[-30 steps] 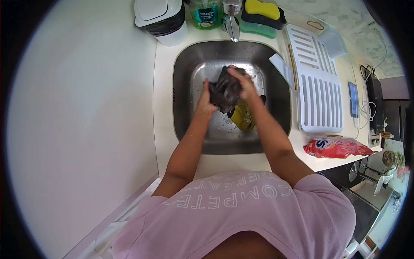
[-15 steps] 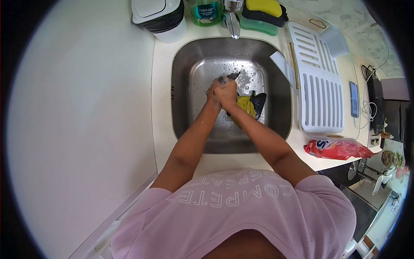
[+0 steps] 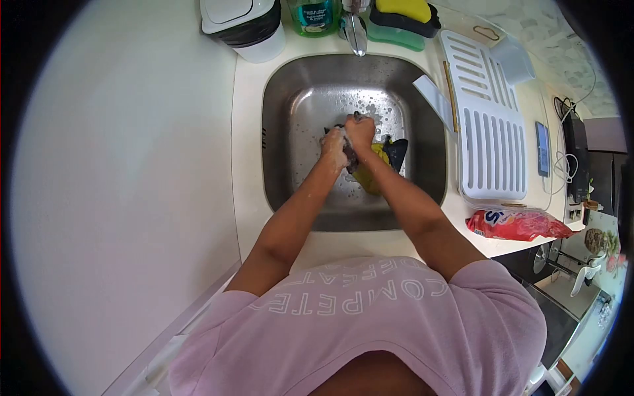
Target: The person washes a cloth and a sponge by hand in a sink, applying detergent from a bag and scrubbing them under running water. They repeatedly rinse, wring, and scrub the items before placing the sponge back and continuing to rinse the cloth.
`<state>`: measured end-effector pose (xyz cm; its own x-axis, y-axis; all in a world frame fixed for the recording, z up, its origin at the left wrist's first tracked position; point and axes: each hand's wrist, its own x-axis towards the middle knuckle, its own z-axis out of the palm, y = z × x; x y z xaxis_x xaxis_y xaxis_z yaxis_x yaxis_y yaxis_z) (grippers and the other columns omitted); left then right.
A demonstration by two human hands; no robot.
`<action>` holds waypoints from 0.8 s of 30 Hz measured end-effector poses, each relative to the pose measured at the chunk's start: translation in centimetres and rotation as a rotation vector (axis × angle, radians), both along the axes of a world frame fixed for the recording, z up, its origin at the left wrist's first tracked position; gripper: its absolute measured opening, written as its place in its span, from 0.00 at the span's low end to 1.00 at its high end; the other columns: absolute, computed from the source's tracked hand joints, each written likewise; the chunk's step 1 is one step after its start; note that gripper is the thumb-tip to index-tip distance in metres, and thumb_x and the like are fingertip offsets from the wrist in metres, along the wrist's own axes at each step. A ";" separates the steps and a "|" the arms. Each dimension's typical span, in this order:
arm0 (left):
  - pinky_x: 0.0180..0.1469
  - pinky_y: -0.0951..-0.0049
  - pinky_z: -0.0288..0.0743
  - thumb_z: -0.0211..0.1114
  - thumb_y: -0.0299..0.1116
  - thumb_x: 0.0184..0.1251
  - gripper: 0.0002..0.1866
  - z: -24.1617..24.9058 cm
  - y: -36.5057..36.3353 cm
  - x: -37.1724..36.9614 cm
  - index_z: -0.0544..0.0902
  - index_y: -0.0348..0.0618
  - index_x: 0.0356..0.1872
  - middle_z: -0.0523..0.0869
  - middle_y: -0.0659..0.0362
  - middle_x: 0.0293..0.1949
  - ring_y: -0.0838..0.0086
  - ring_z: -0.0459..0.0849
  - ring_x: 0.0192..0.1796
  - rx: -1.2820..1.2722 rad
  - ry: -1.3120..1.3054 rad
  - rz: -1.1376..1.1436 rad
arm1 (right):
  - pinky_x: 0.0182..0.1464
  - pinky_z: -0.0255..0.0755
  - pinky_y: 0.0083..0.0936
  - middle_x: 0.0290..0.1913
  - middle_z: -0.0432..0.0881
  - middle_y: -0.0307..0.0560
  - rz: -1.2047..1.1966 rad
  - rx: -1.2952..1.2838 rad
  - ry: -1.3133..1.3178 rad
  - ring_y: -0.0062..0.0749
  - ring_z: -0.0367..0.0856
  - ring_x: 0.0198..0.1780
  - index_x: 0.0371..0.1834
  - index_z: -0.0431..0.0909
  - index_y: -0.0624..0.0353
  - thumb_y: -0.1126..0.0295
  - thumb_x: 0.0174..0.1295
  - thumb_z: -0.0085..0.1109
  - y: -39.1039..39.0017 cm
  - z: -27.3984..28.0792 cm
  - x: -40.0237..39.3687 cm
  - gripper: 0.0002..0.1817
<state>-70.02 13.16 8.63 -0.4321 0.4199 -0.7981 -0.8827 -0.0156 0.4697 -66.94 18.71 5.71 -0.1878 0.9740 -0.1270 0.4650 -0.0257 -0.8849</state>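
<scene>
Both my hands are over the steel sink (image 3: 290, 178), closed on a wet, dark piece of cloth (image 3: 351, 157) that is mostly hidden by the fingers. My left hand (image 3: 335, 143), coated in soap suds, grips it at the left. Close beside it, my right hand (image 3: 360, 131) is closed on the cloth's upper right part. A yellow and black cloth (image 3: 397, 153) lies crumpled on the sink floor, partly under my right wrist. Foam and drops of water dot the steel around the hands.
The faucet (image 3: 357, 36) hangs over the sink's far edge, between a green soap bottle (image 3: 313, 18) and a yellow sponge (image 3: 406, 9). A lidded white bin (image 3: 261, 51) stands at the far left. To the right are a white dish rack (image 3: 492, 145), a phone (image 3: 542, 149) and a red packet (image 3: 518, 226).
My hands, clasped together before, have moved slightly apart, the right one shifting right and away from me. More of the dark cloth and more suds on the left hand show.
</scene>
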 end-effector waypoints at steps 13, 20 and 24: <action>0.37 0.61 0.77 0.51 0.38 0.61 0.15 3.7 0.0 -4.7 0.74 0.36 0.40 0.80 0.53 0.35 0.66 0.81 0.33 0.267 -0.081 -0.345 | 0.47 0.66 0.38 0.42 0.78 0.55 0.273 -0.057 -0.267 0.44 0.75 0.44 0.39 0.78 0.55 0.51 0.48 0.58 6.1 -3.2 3.9 0.21; 0.38 0.76 0.75 0.65 0.33 0.49 0.20 8.8 -1.7 -5.7 0.74 0.34 0.44 0.79 0.53 0.38 0.72 0.80 0.36 0.177 0.453 -1.046 | 0.58 0.60 0.33 0.58 0.64 0.51 1.044 -0.225 0.320 0.38 0.63 0.58 0.53 0.69 0.55 0.57 0.55 0.57 7.0 3.6 5.1 0.24; 0.47 0.73 0.72 0.64 0.34 0.51 0.21 4.8 -3.2 -5.1 0.73 0.36 0.46 0.78 0.56 0.43 0.71 0.78 0.44 0.276 0.300 -0.638 | 0.45 0.72 0.32 0.38 0.76 0.39 0.333 -0.813 0.963 0.31 0.75 0.42 0.45 0.72 0.52 0.64 0.51 0.62 5.8 2.8 4.9 0.18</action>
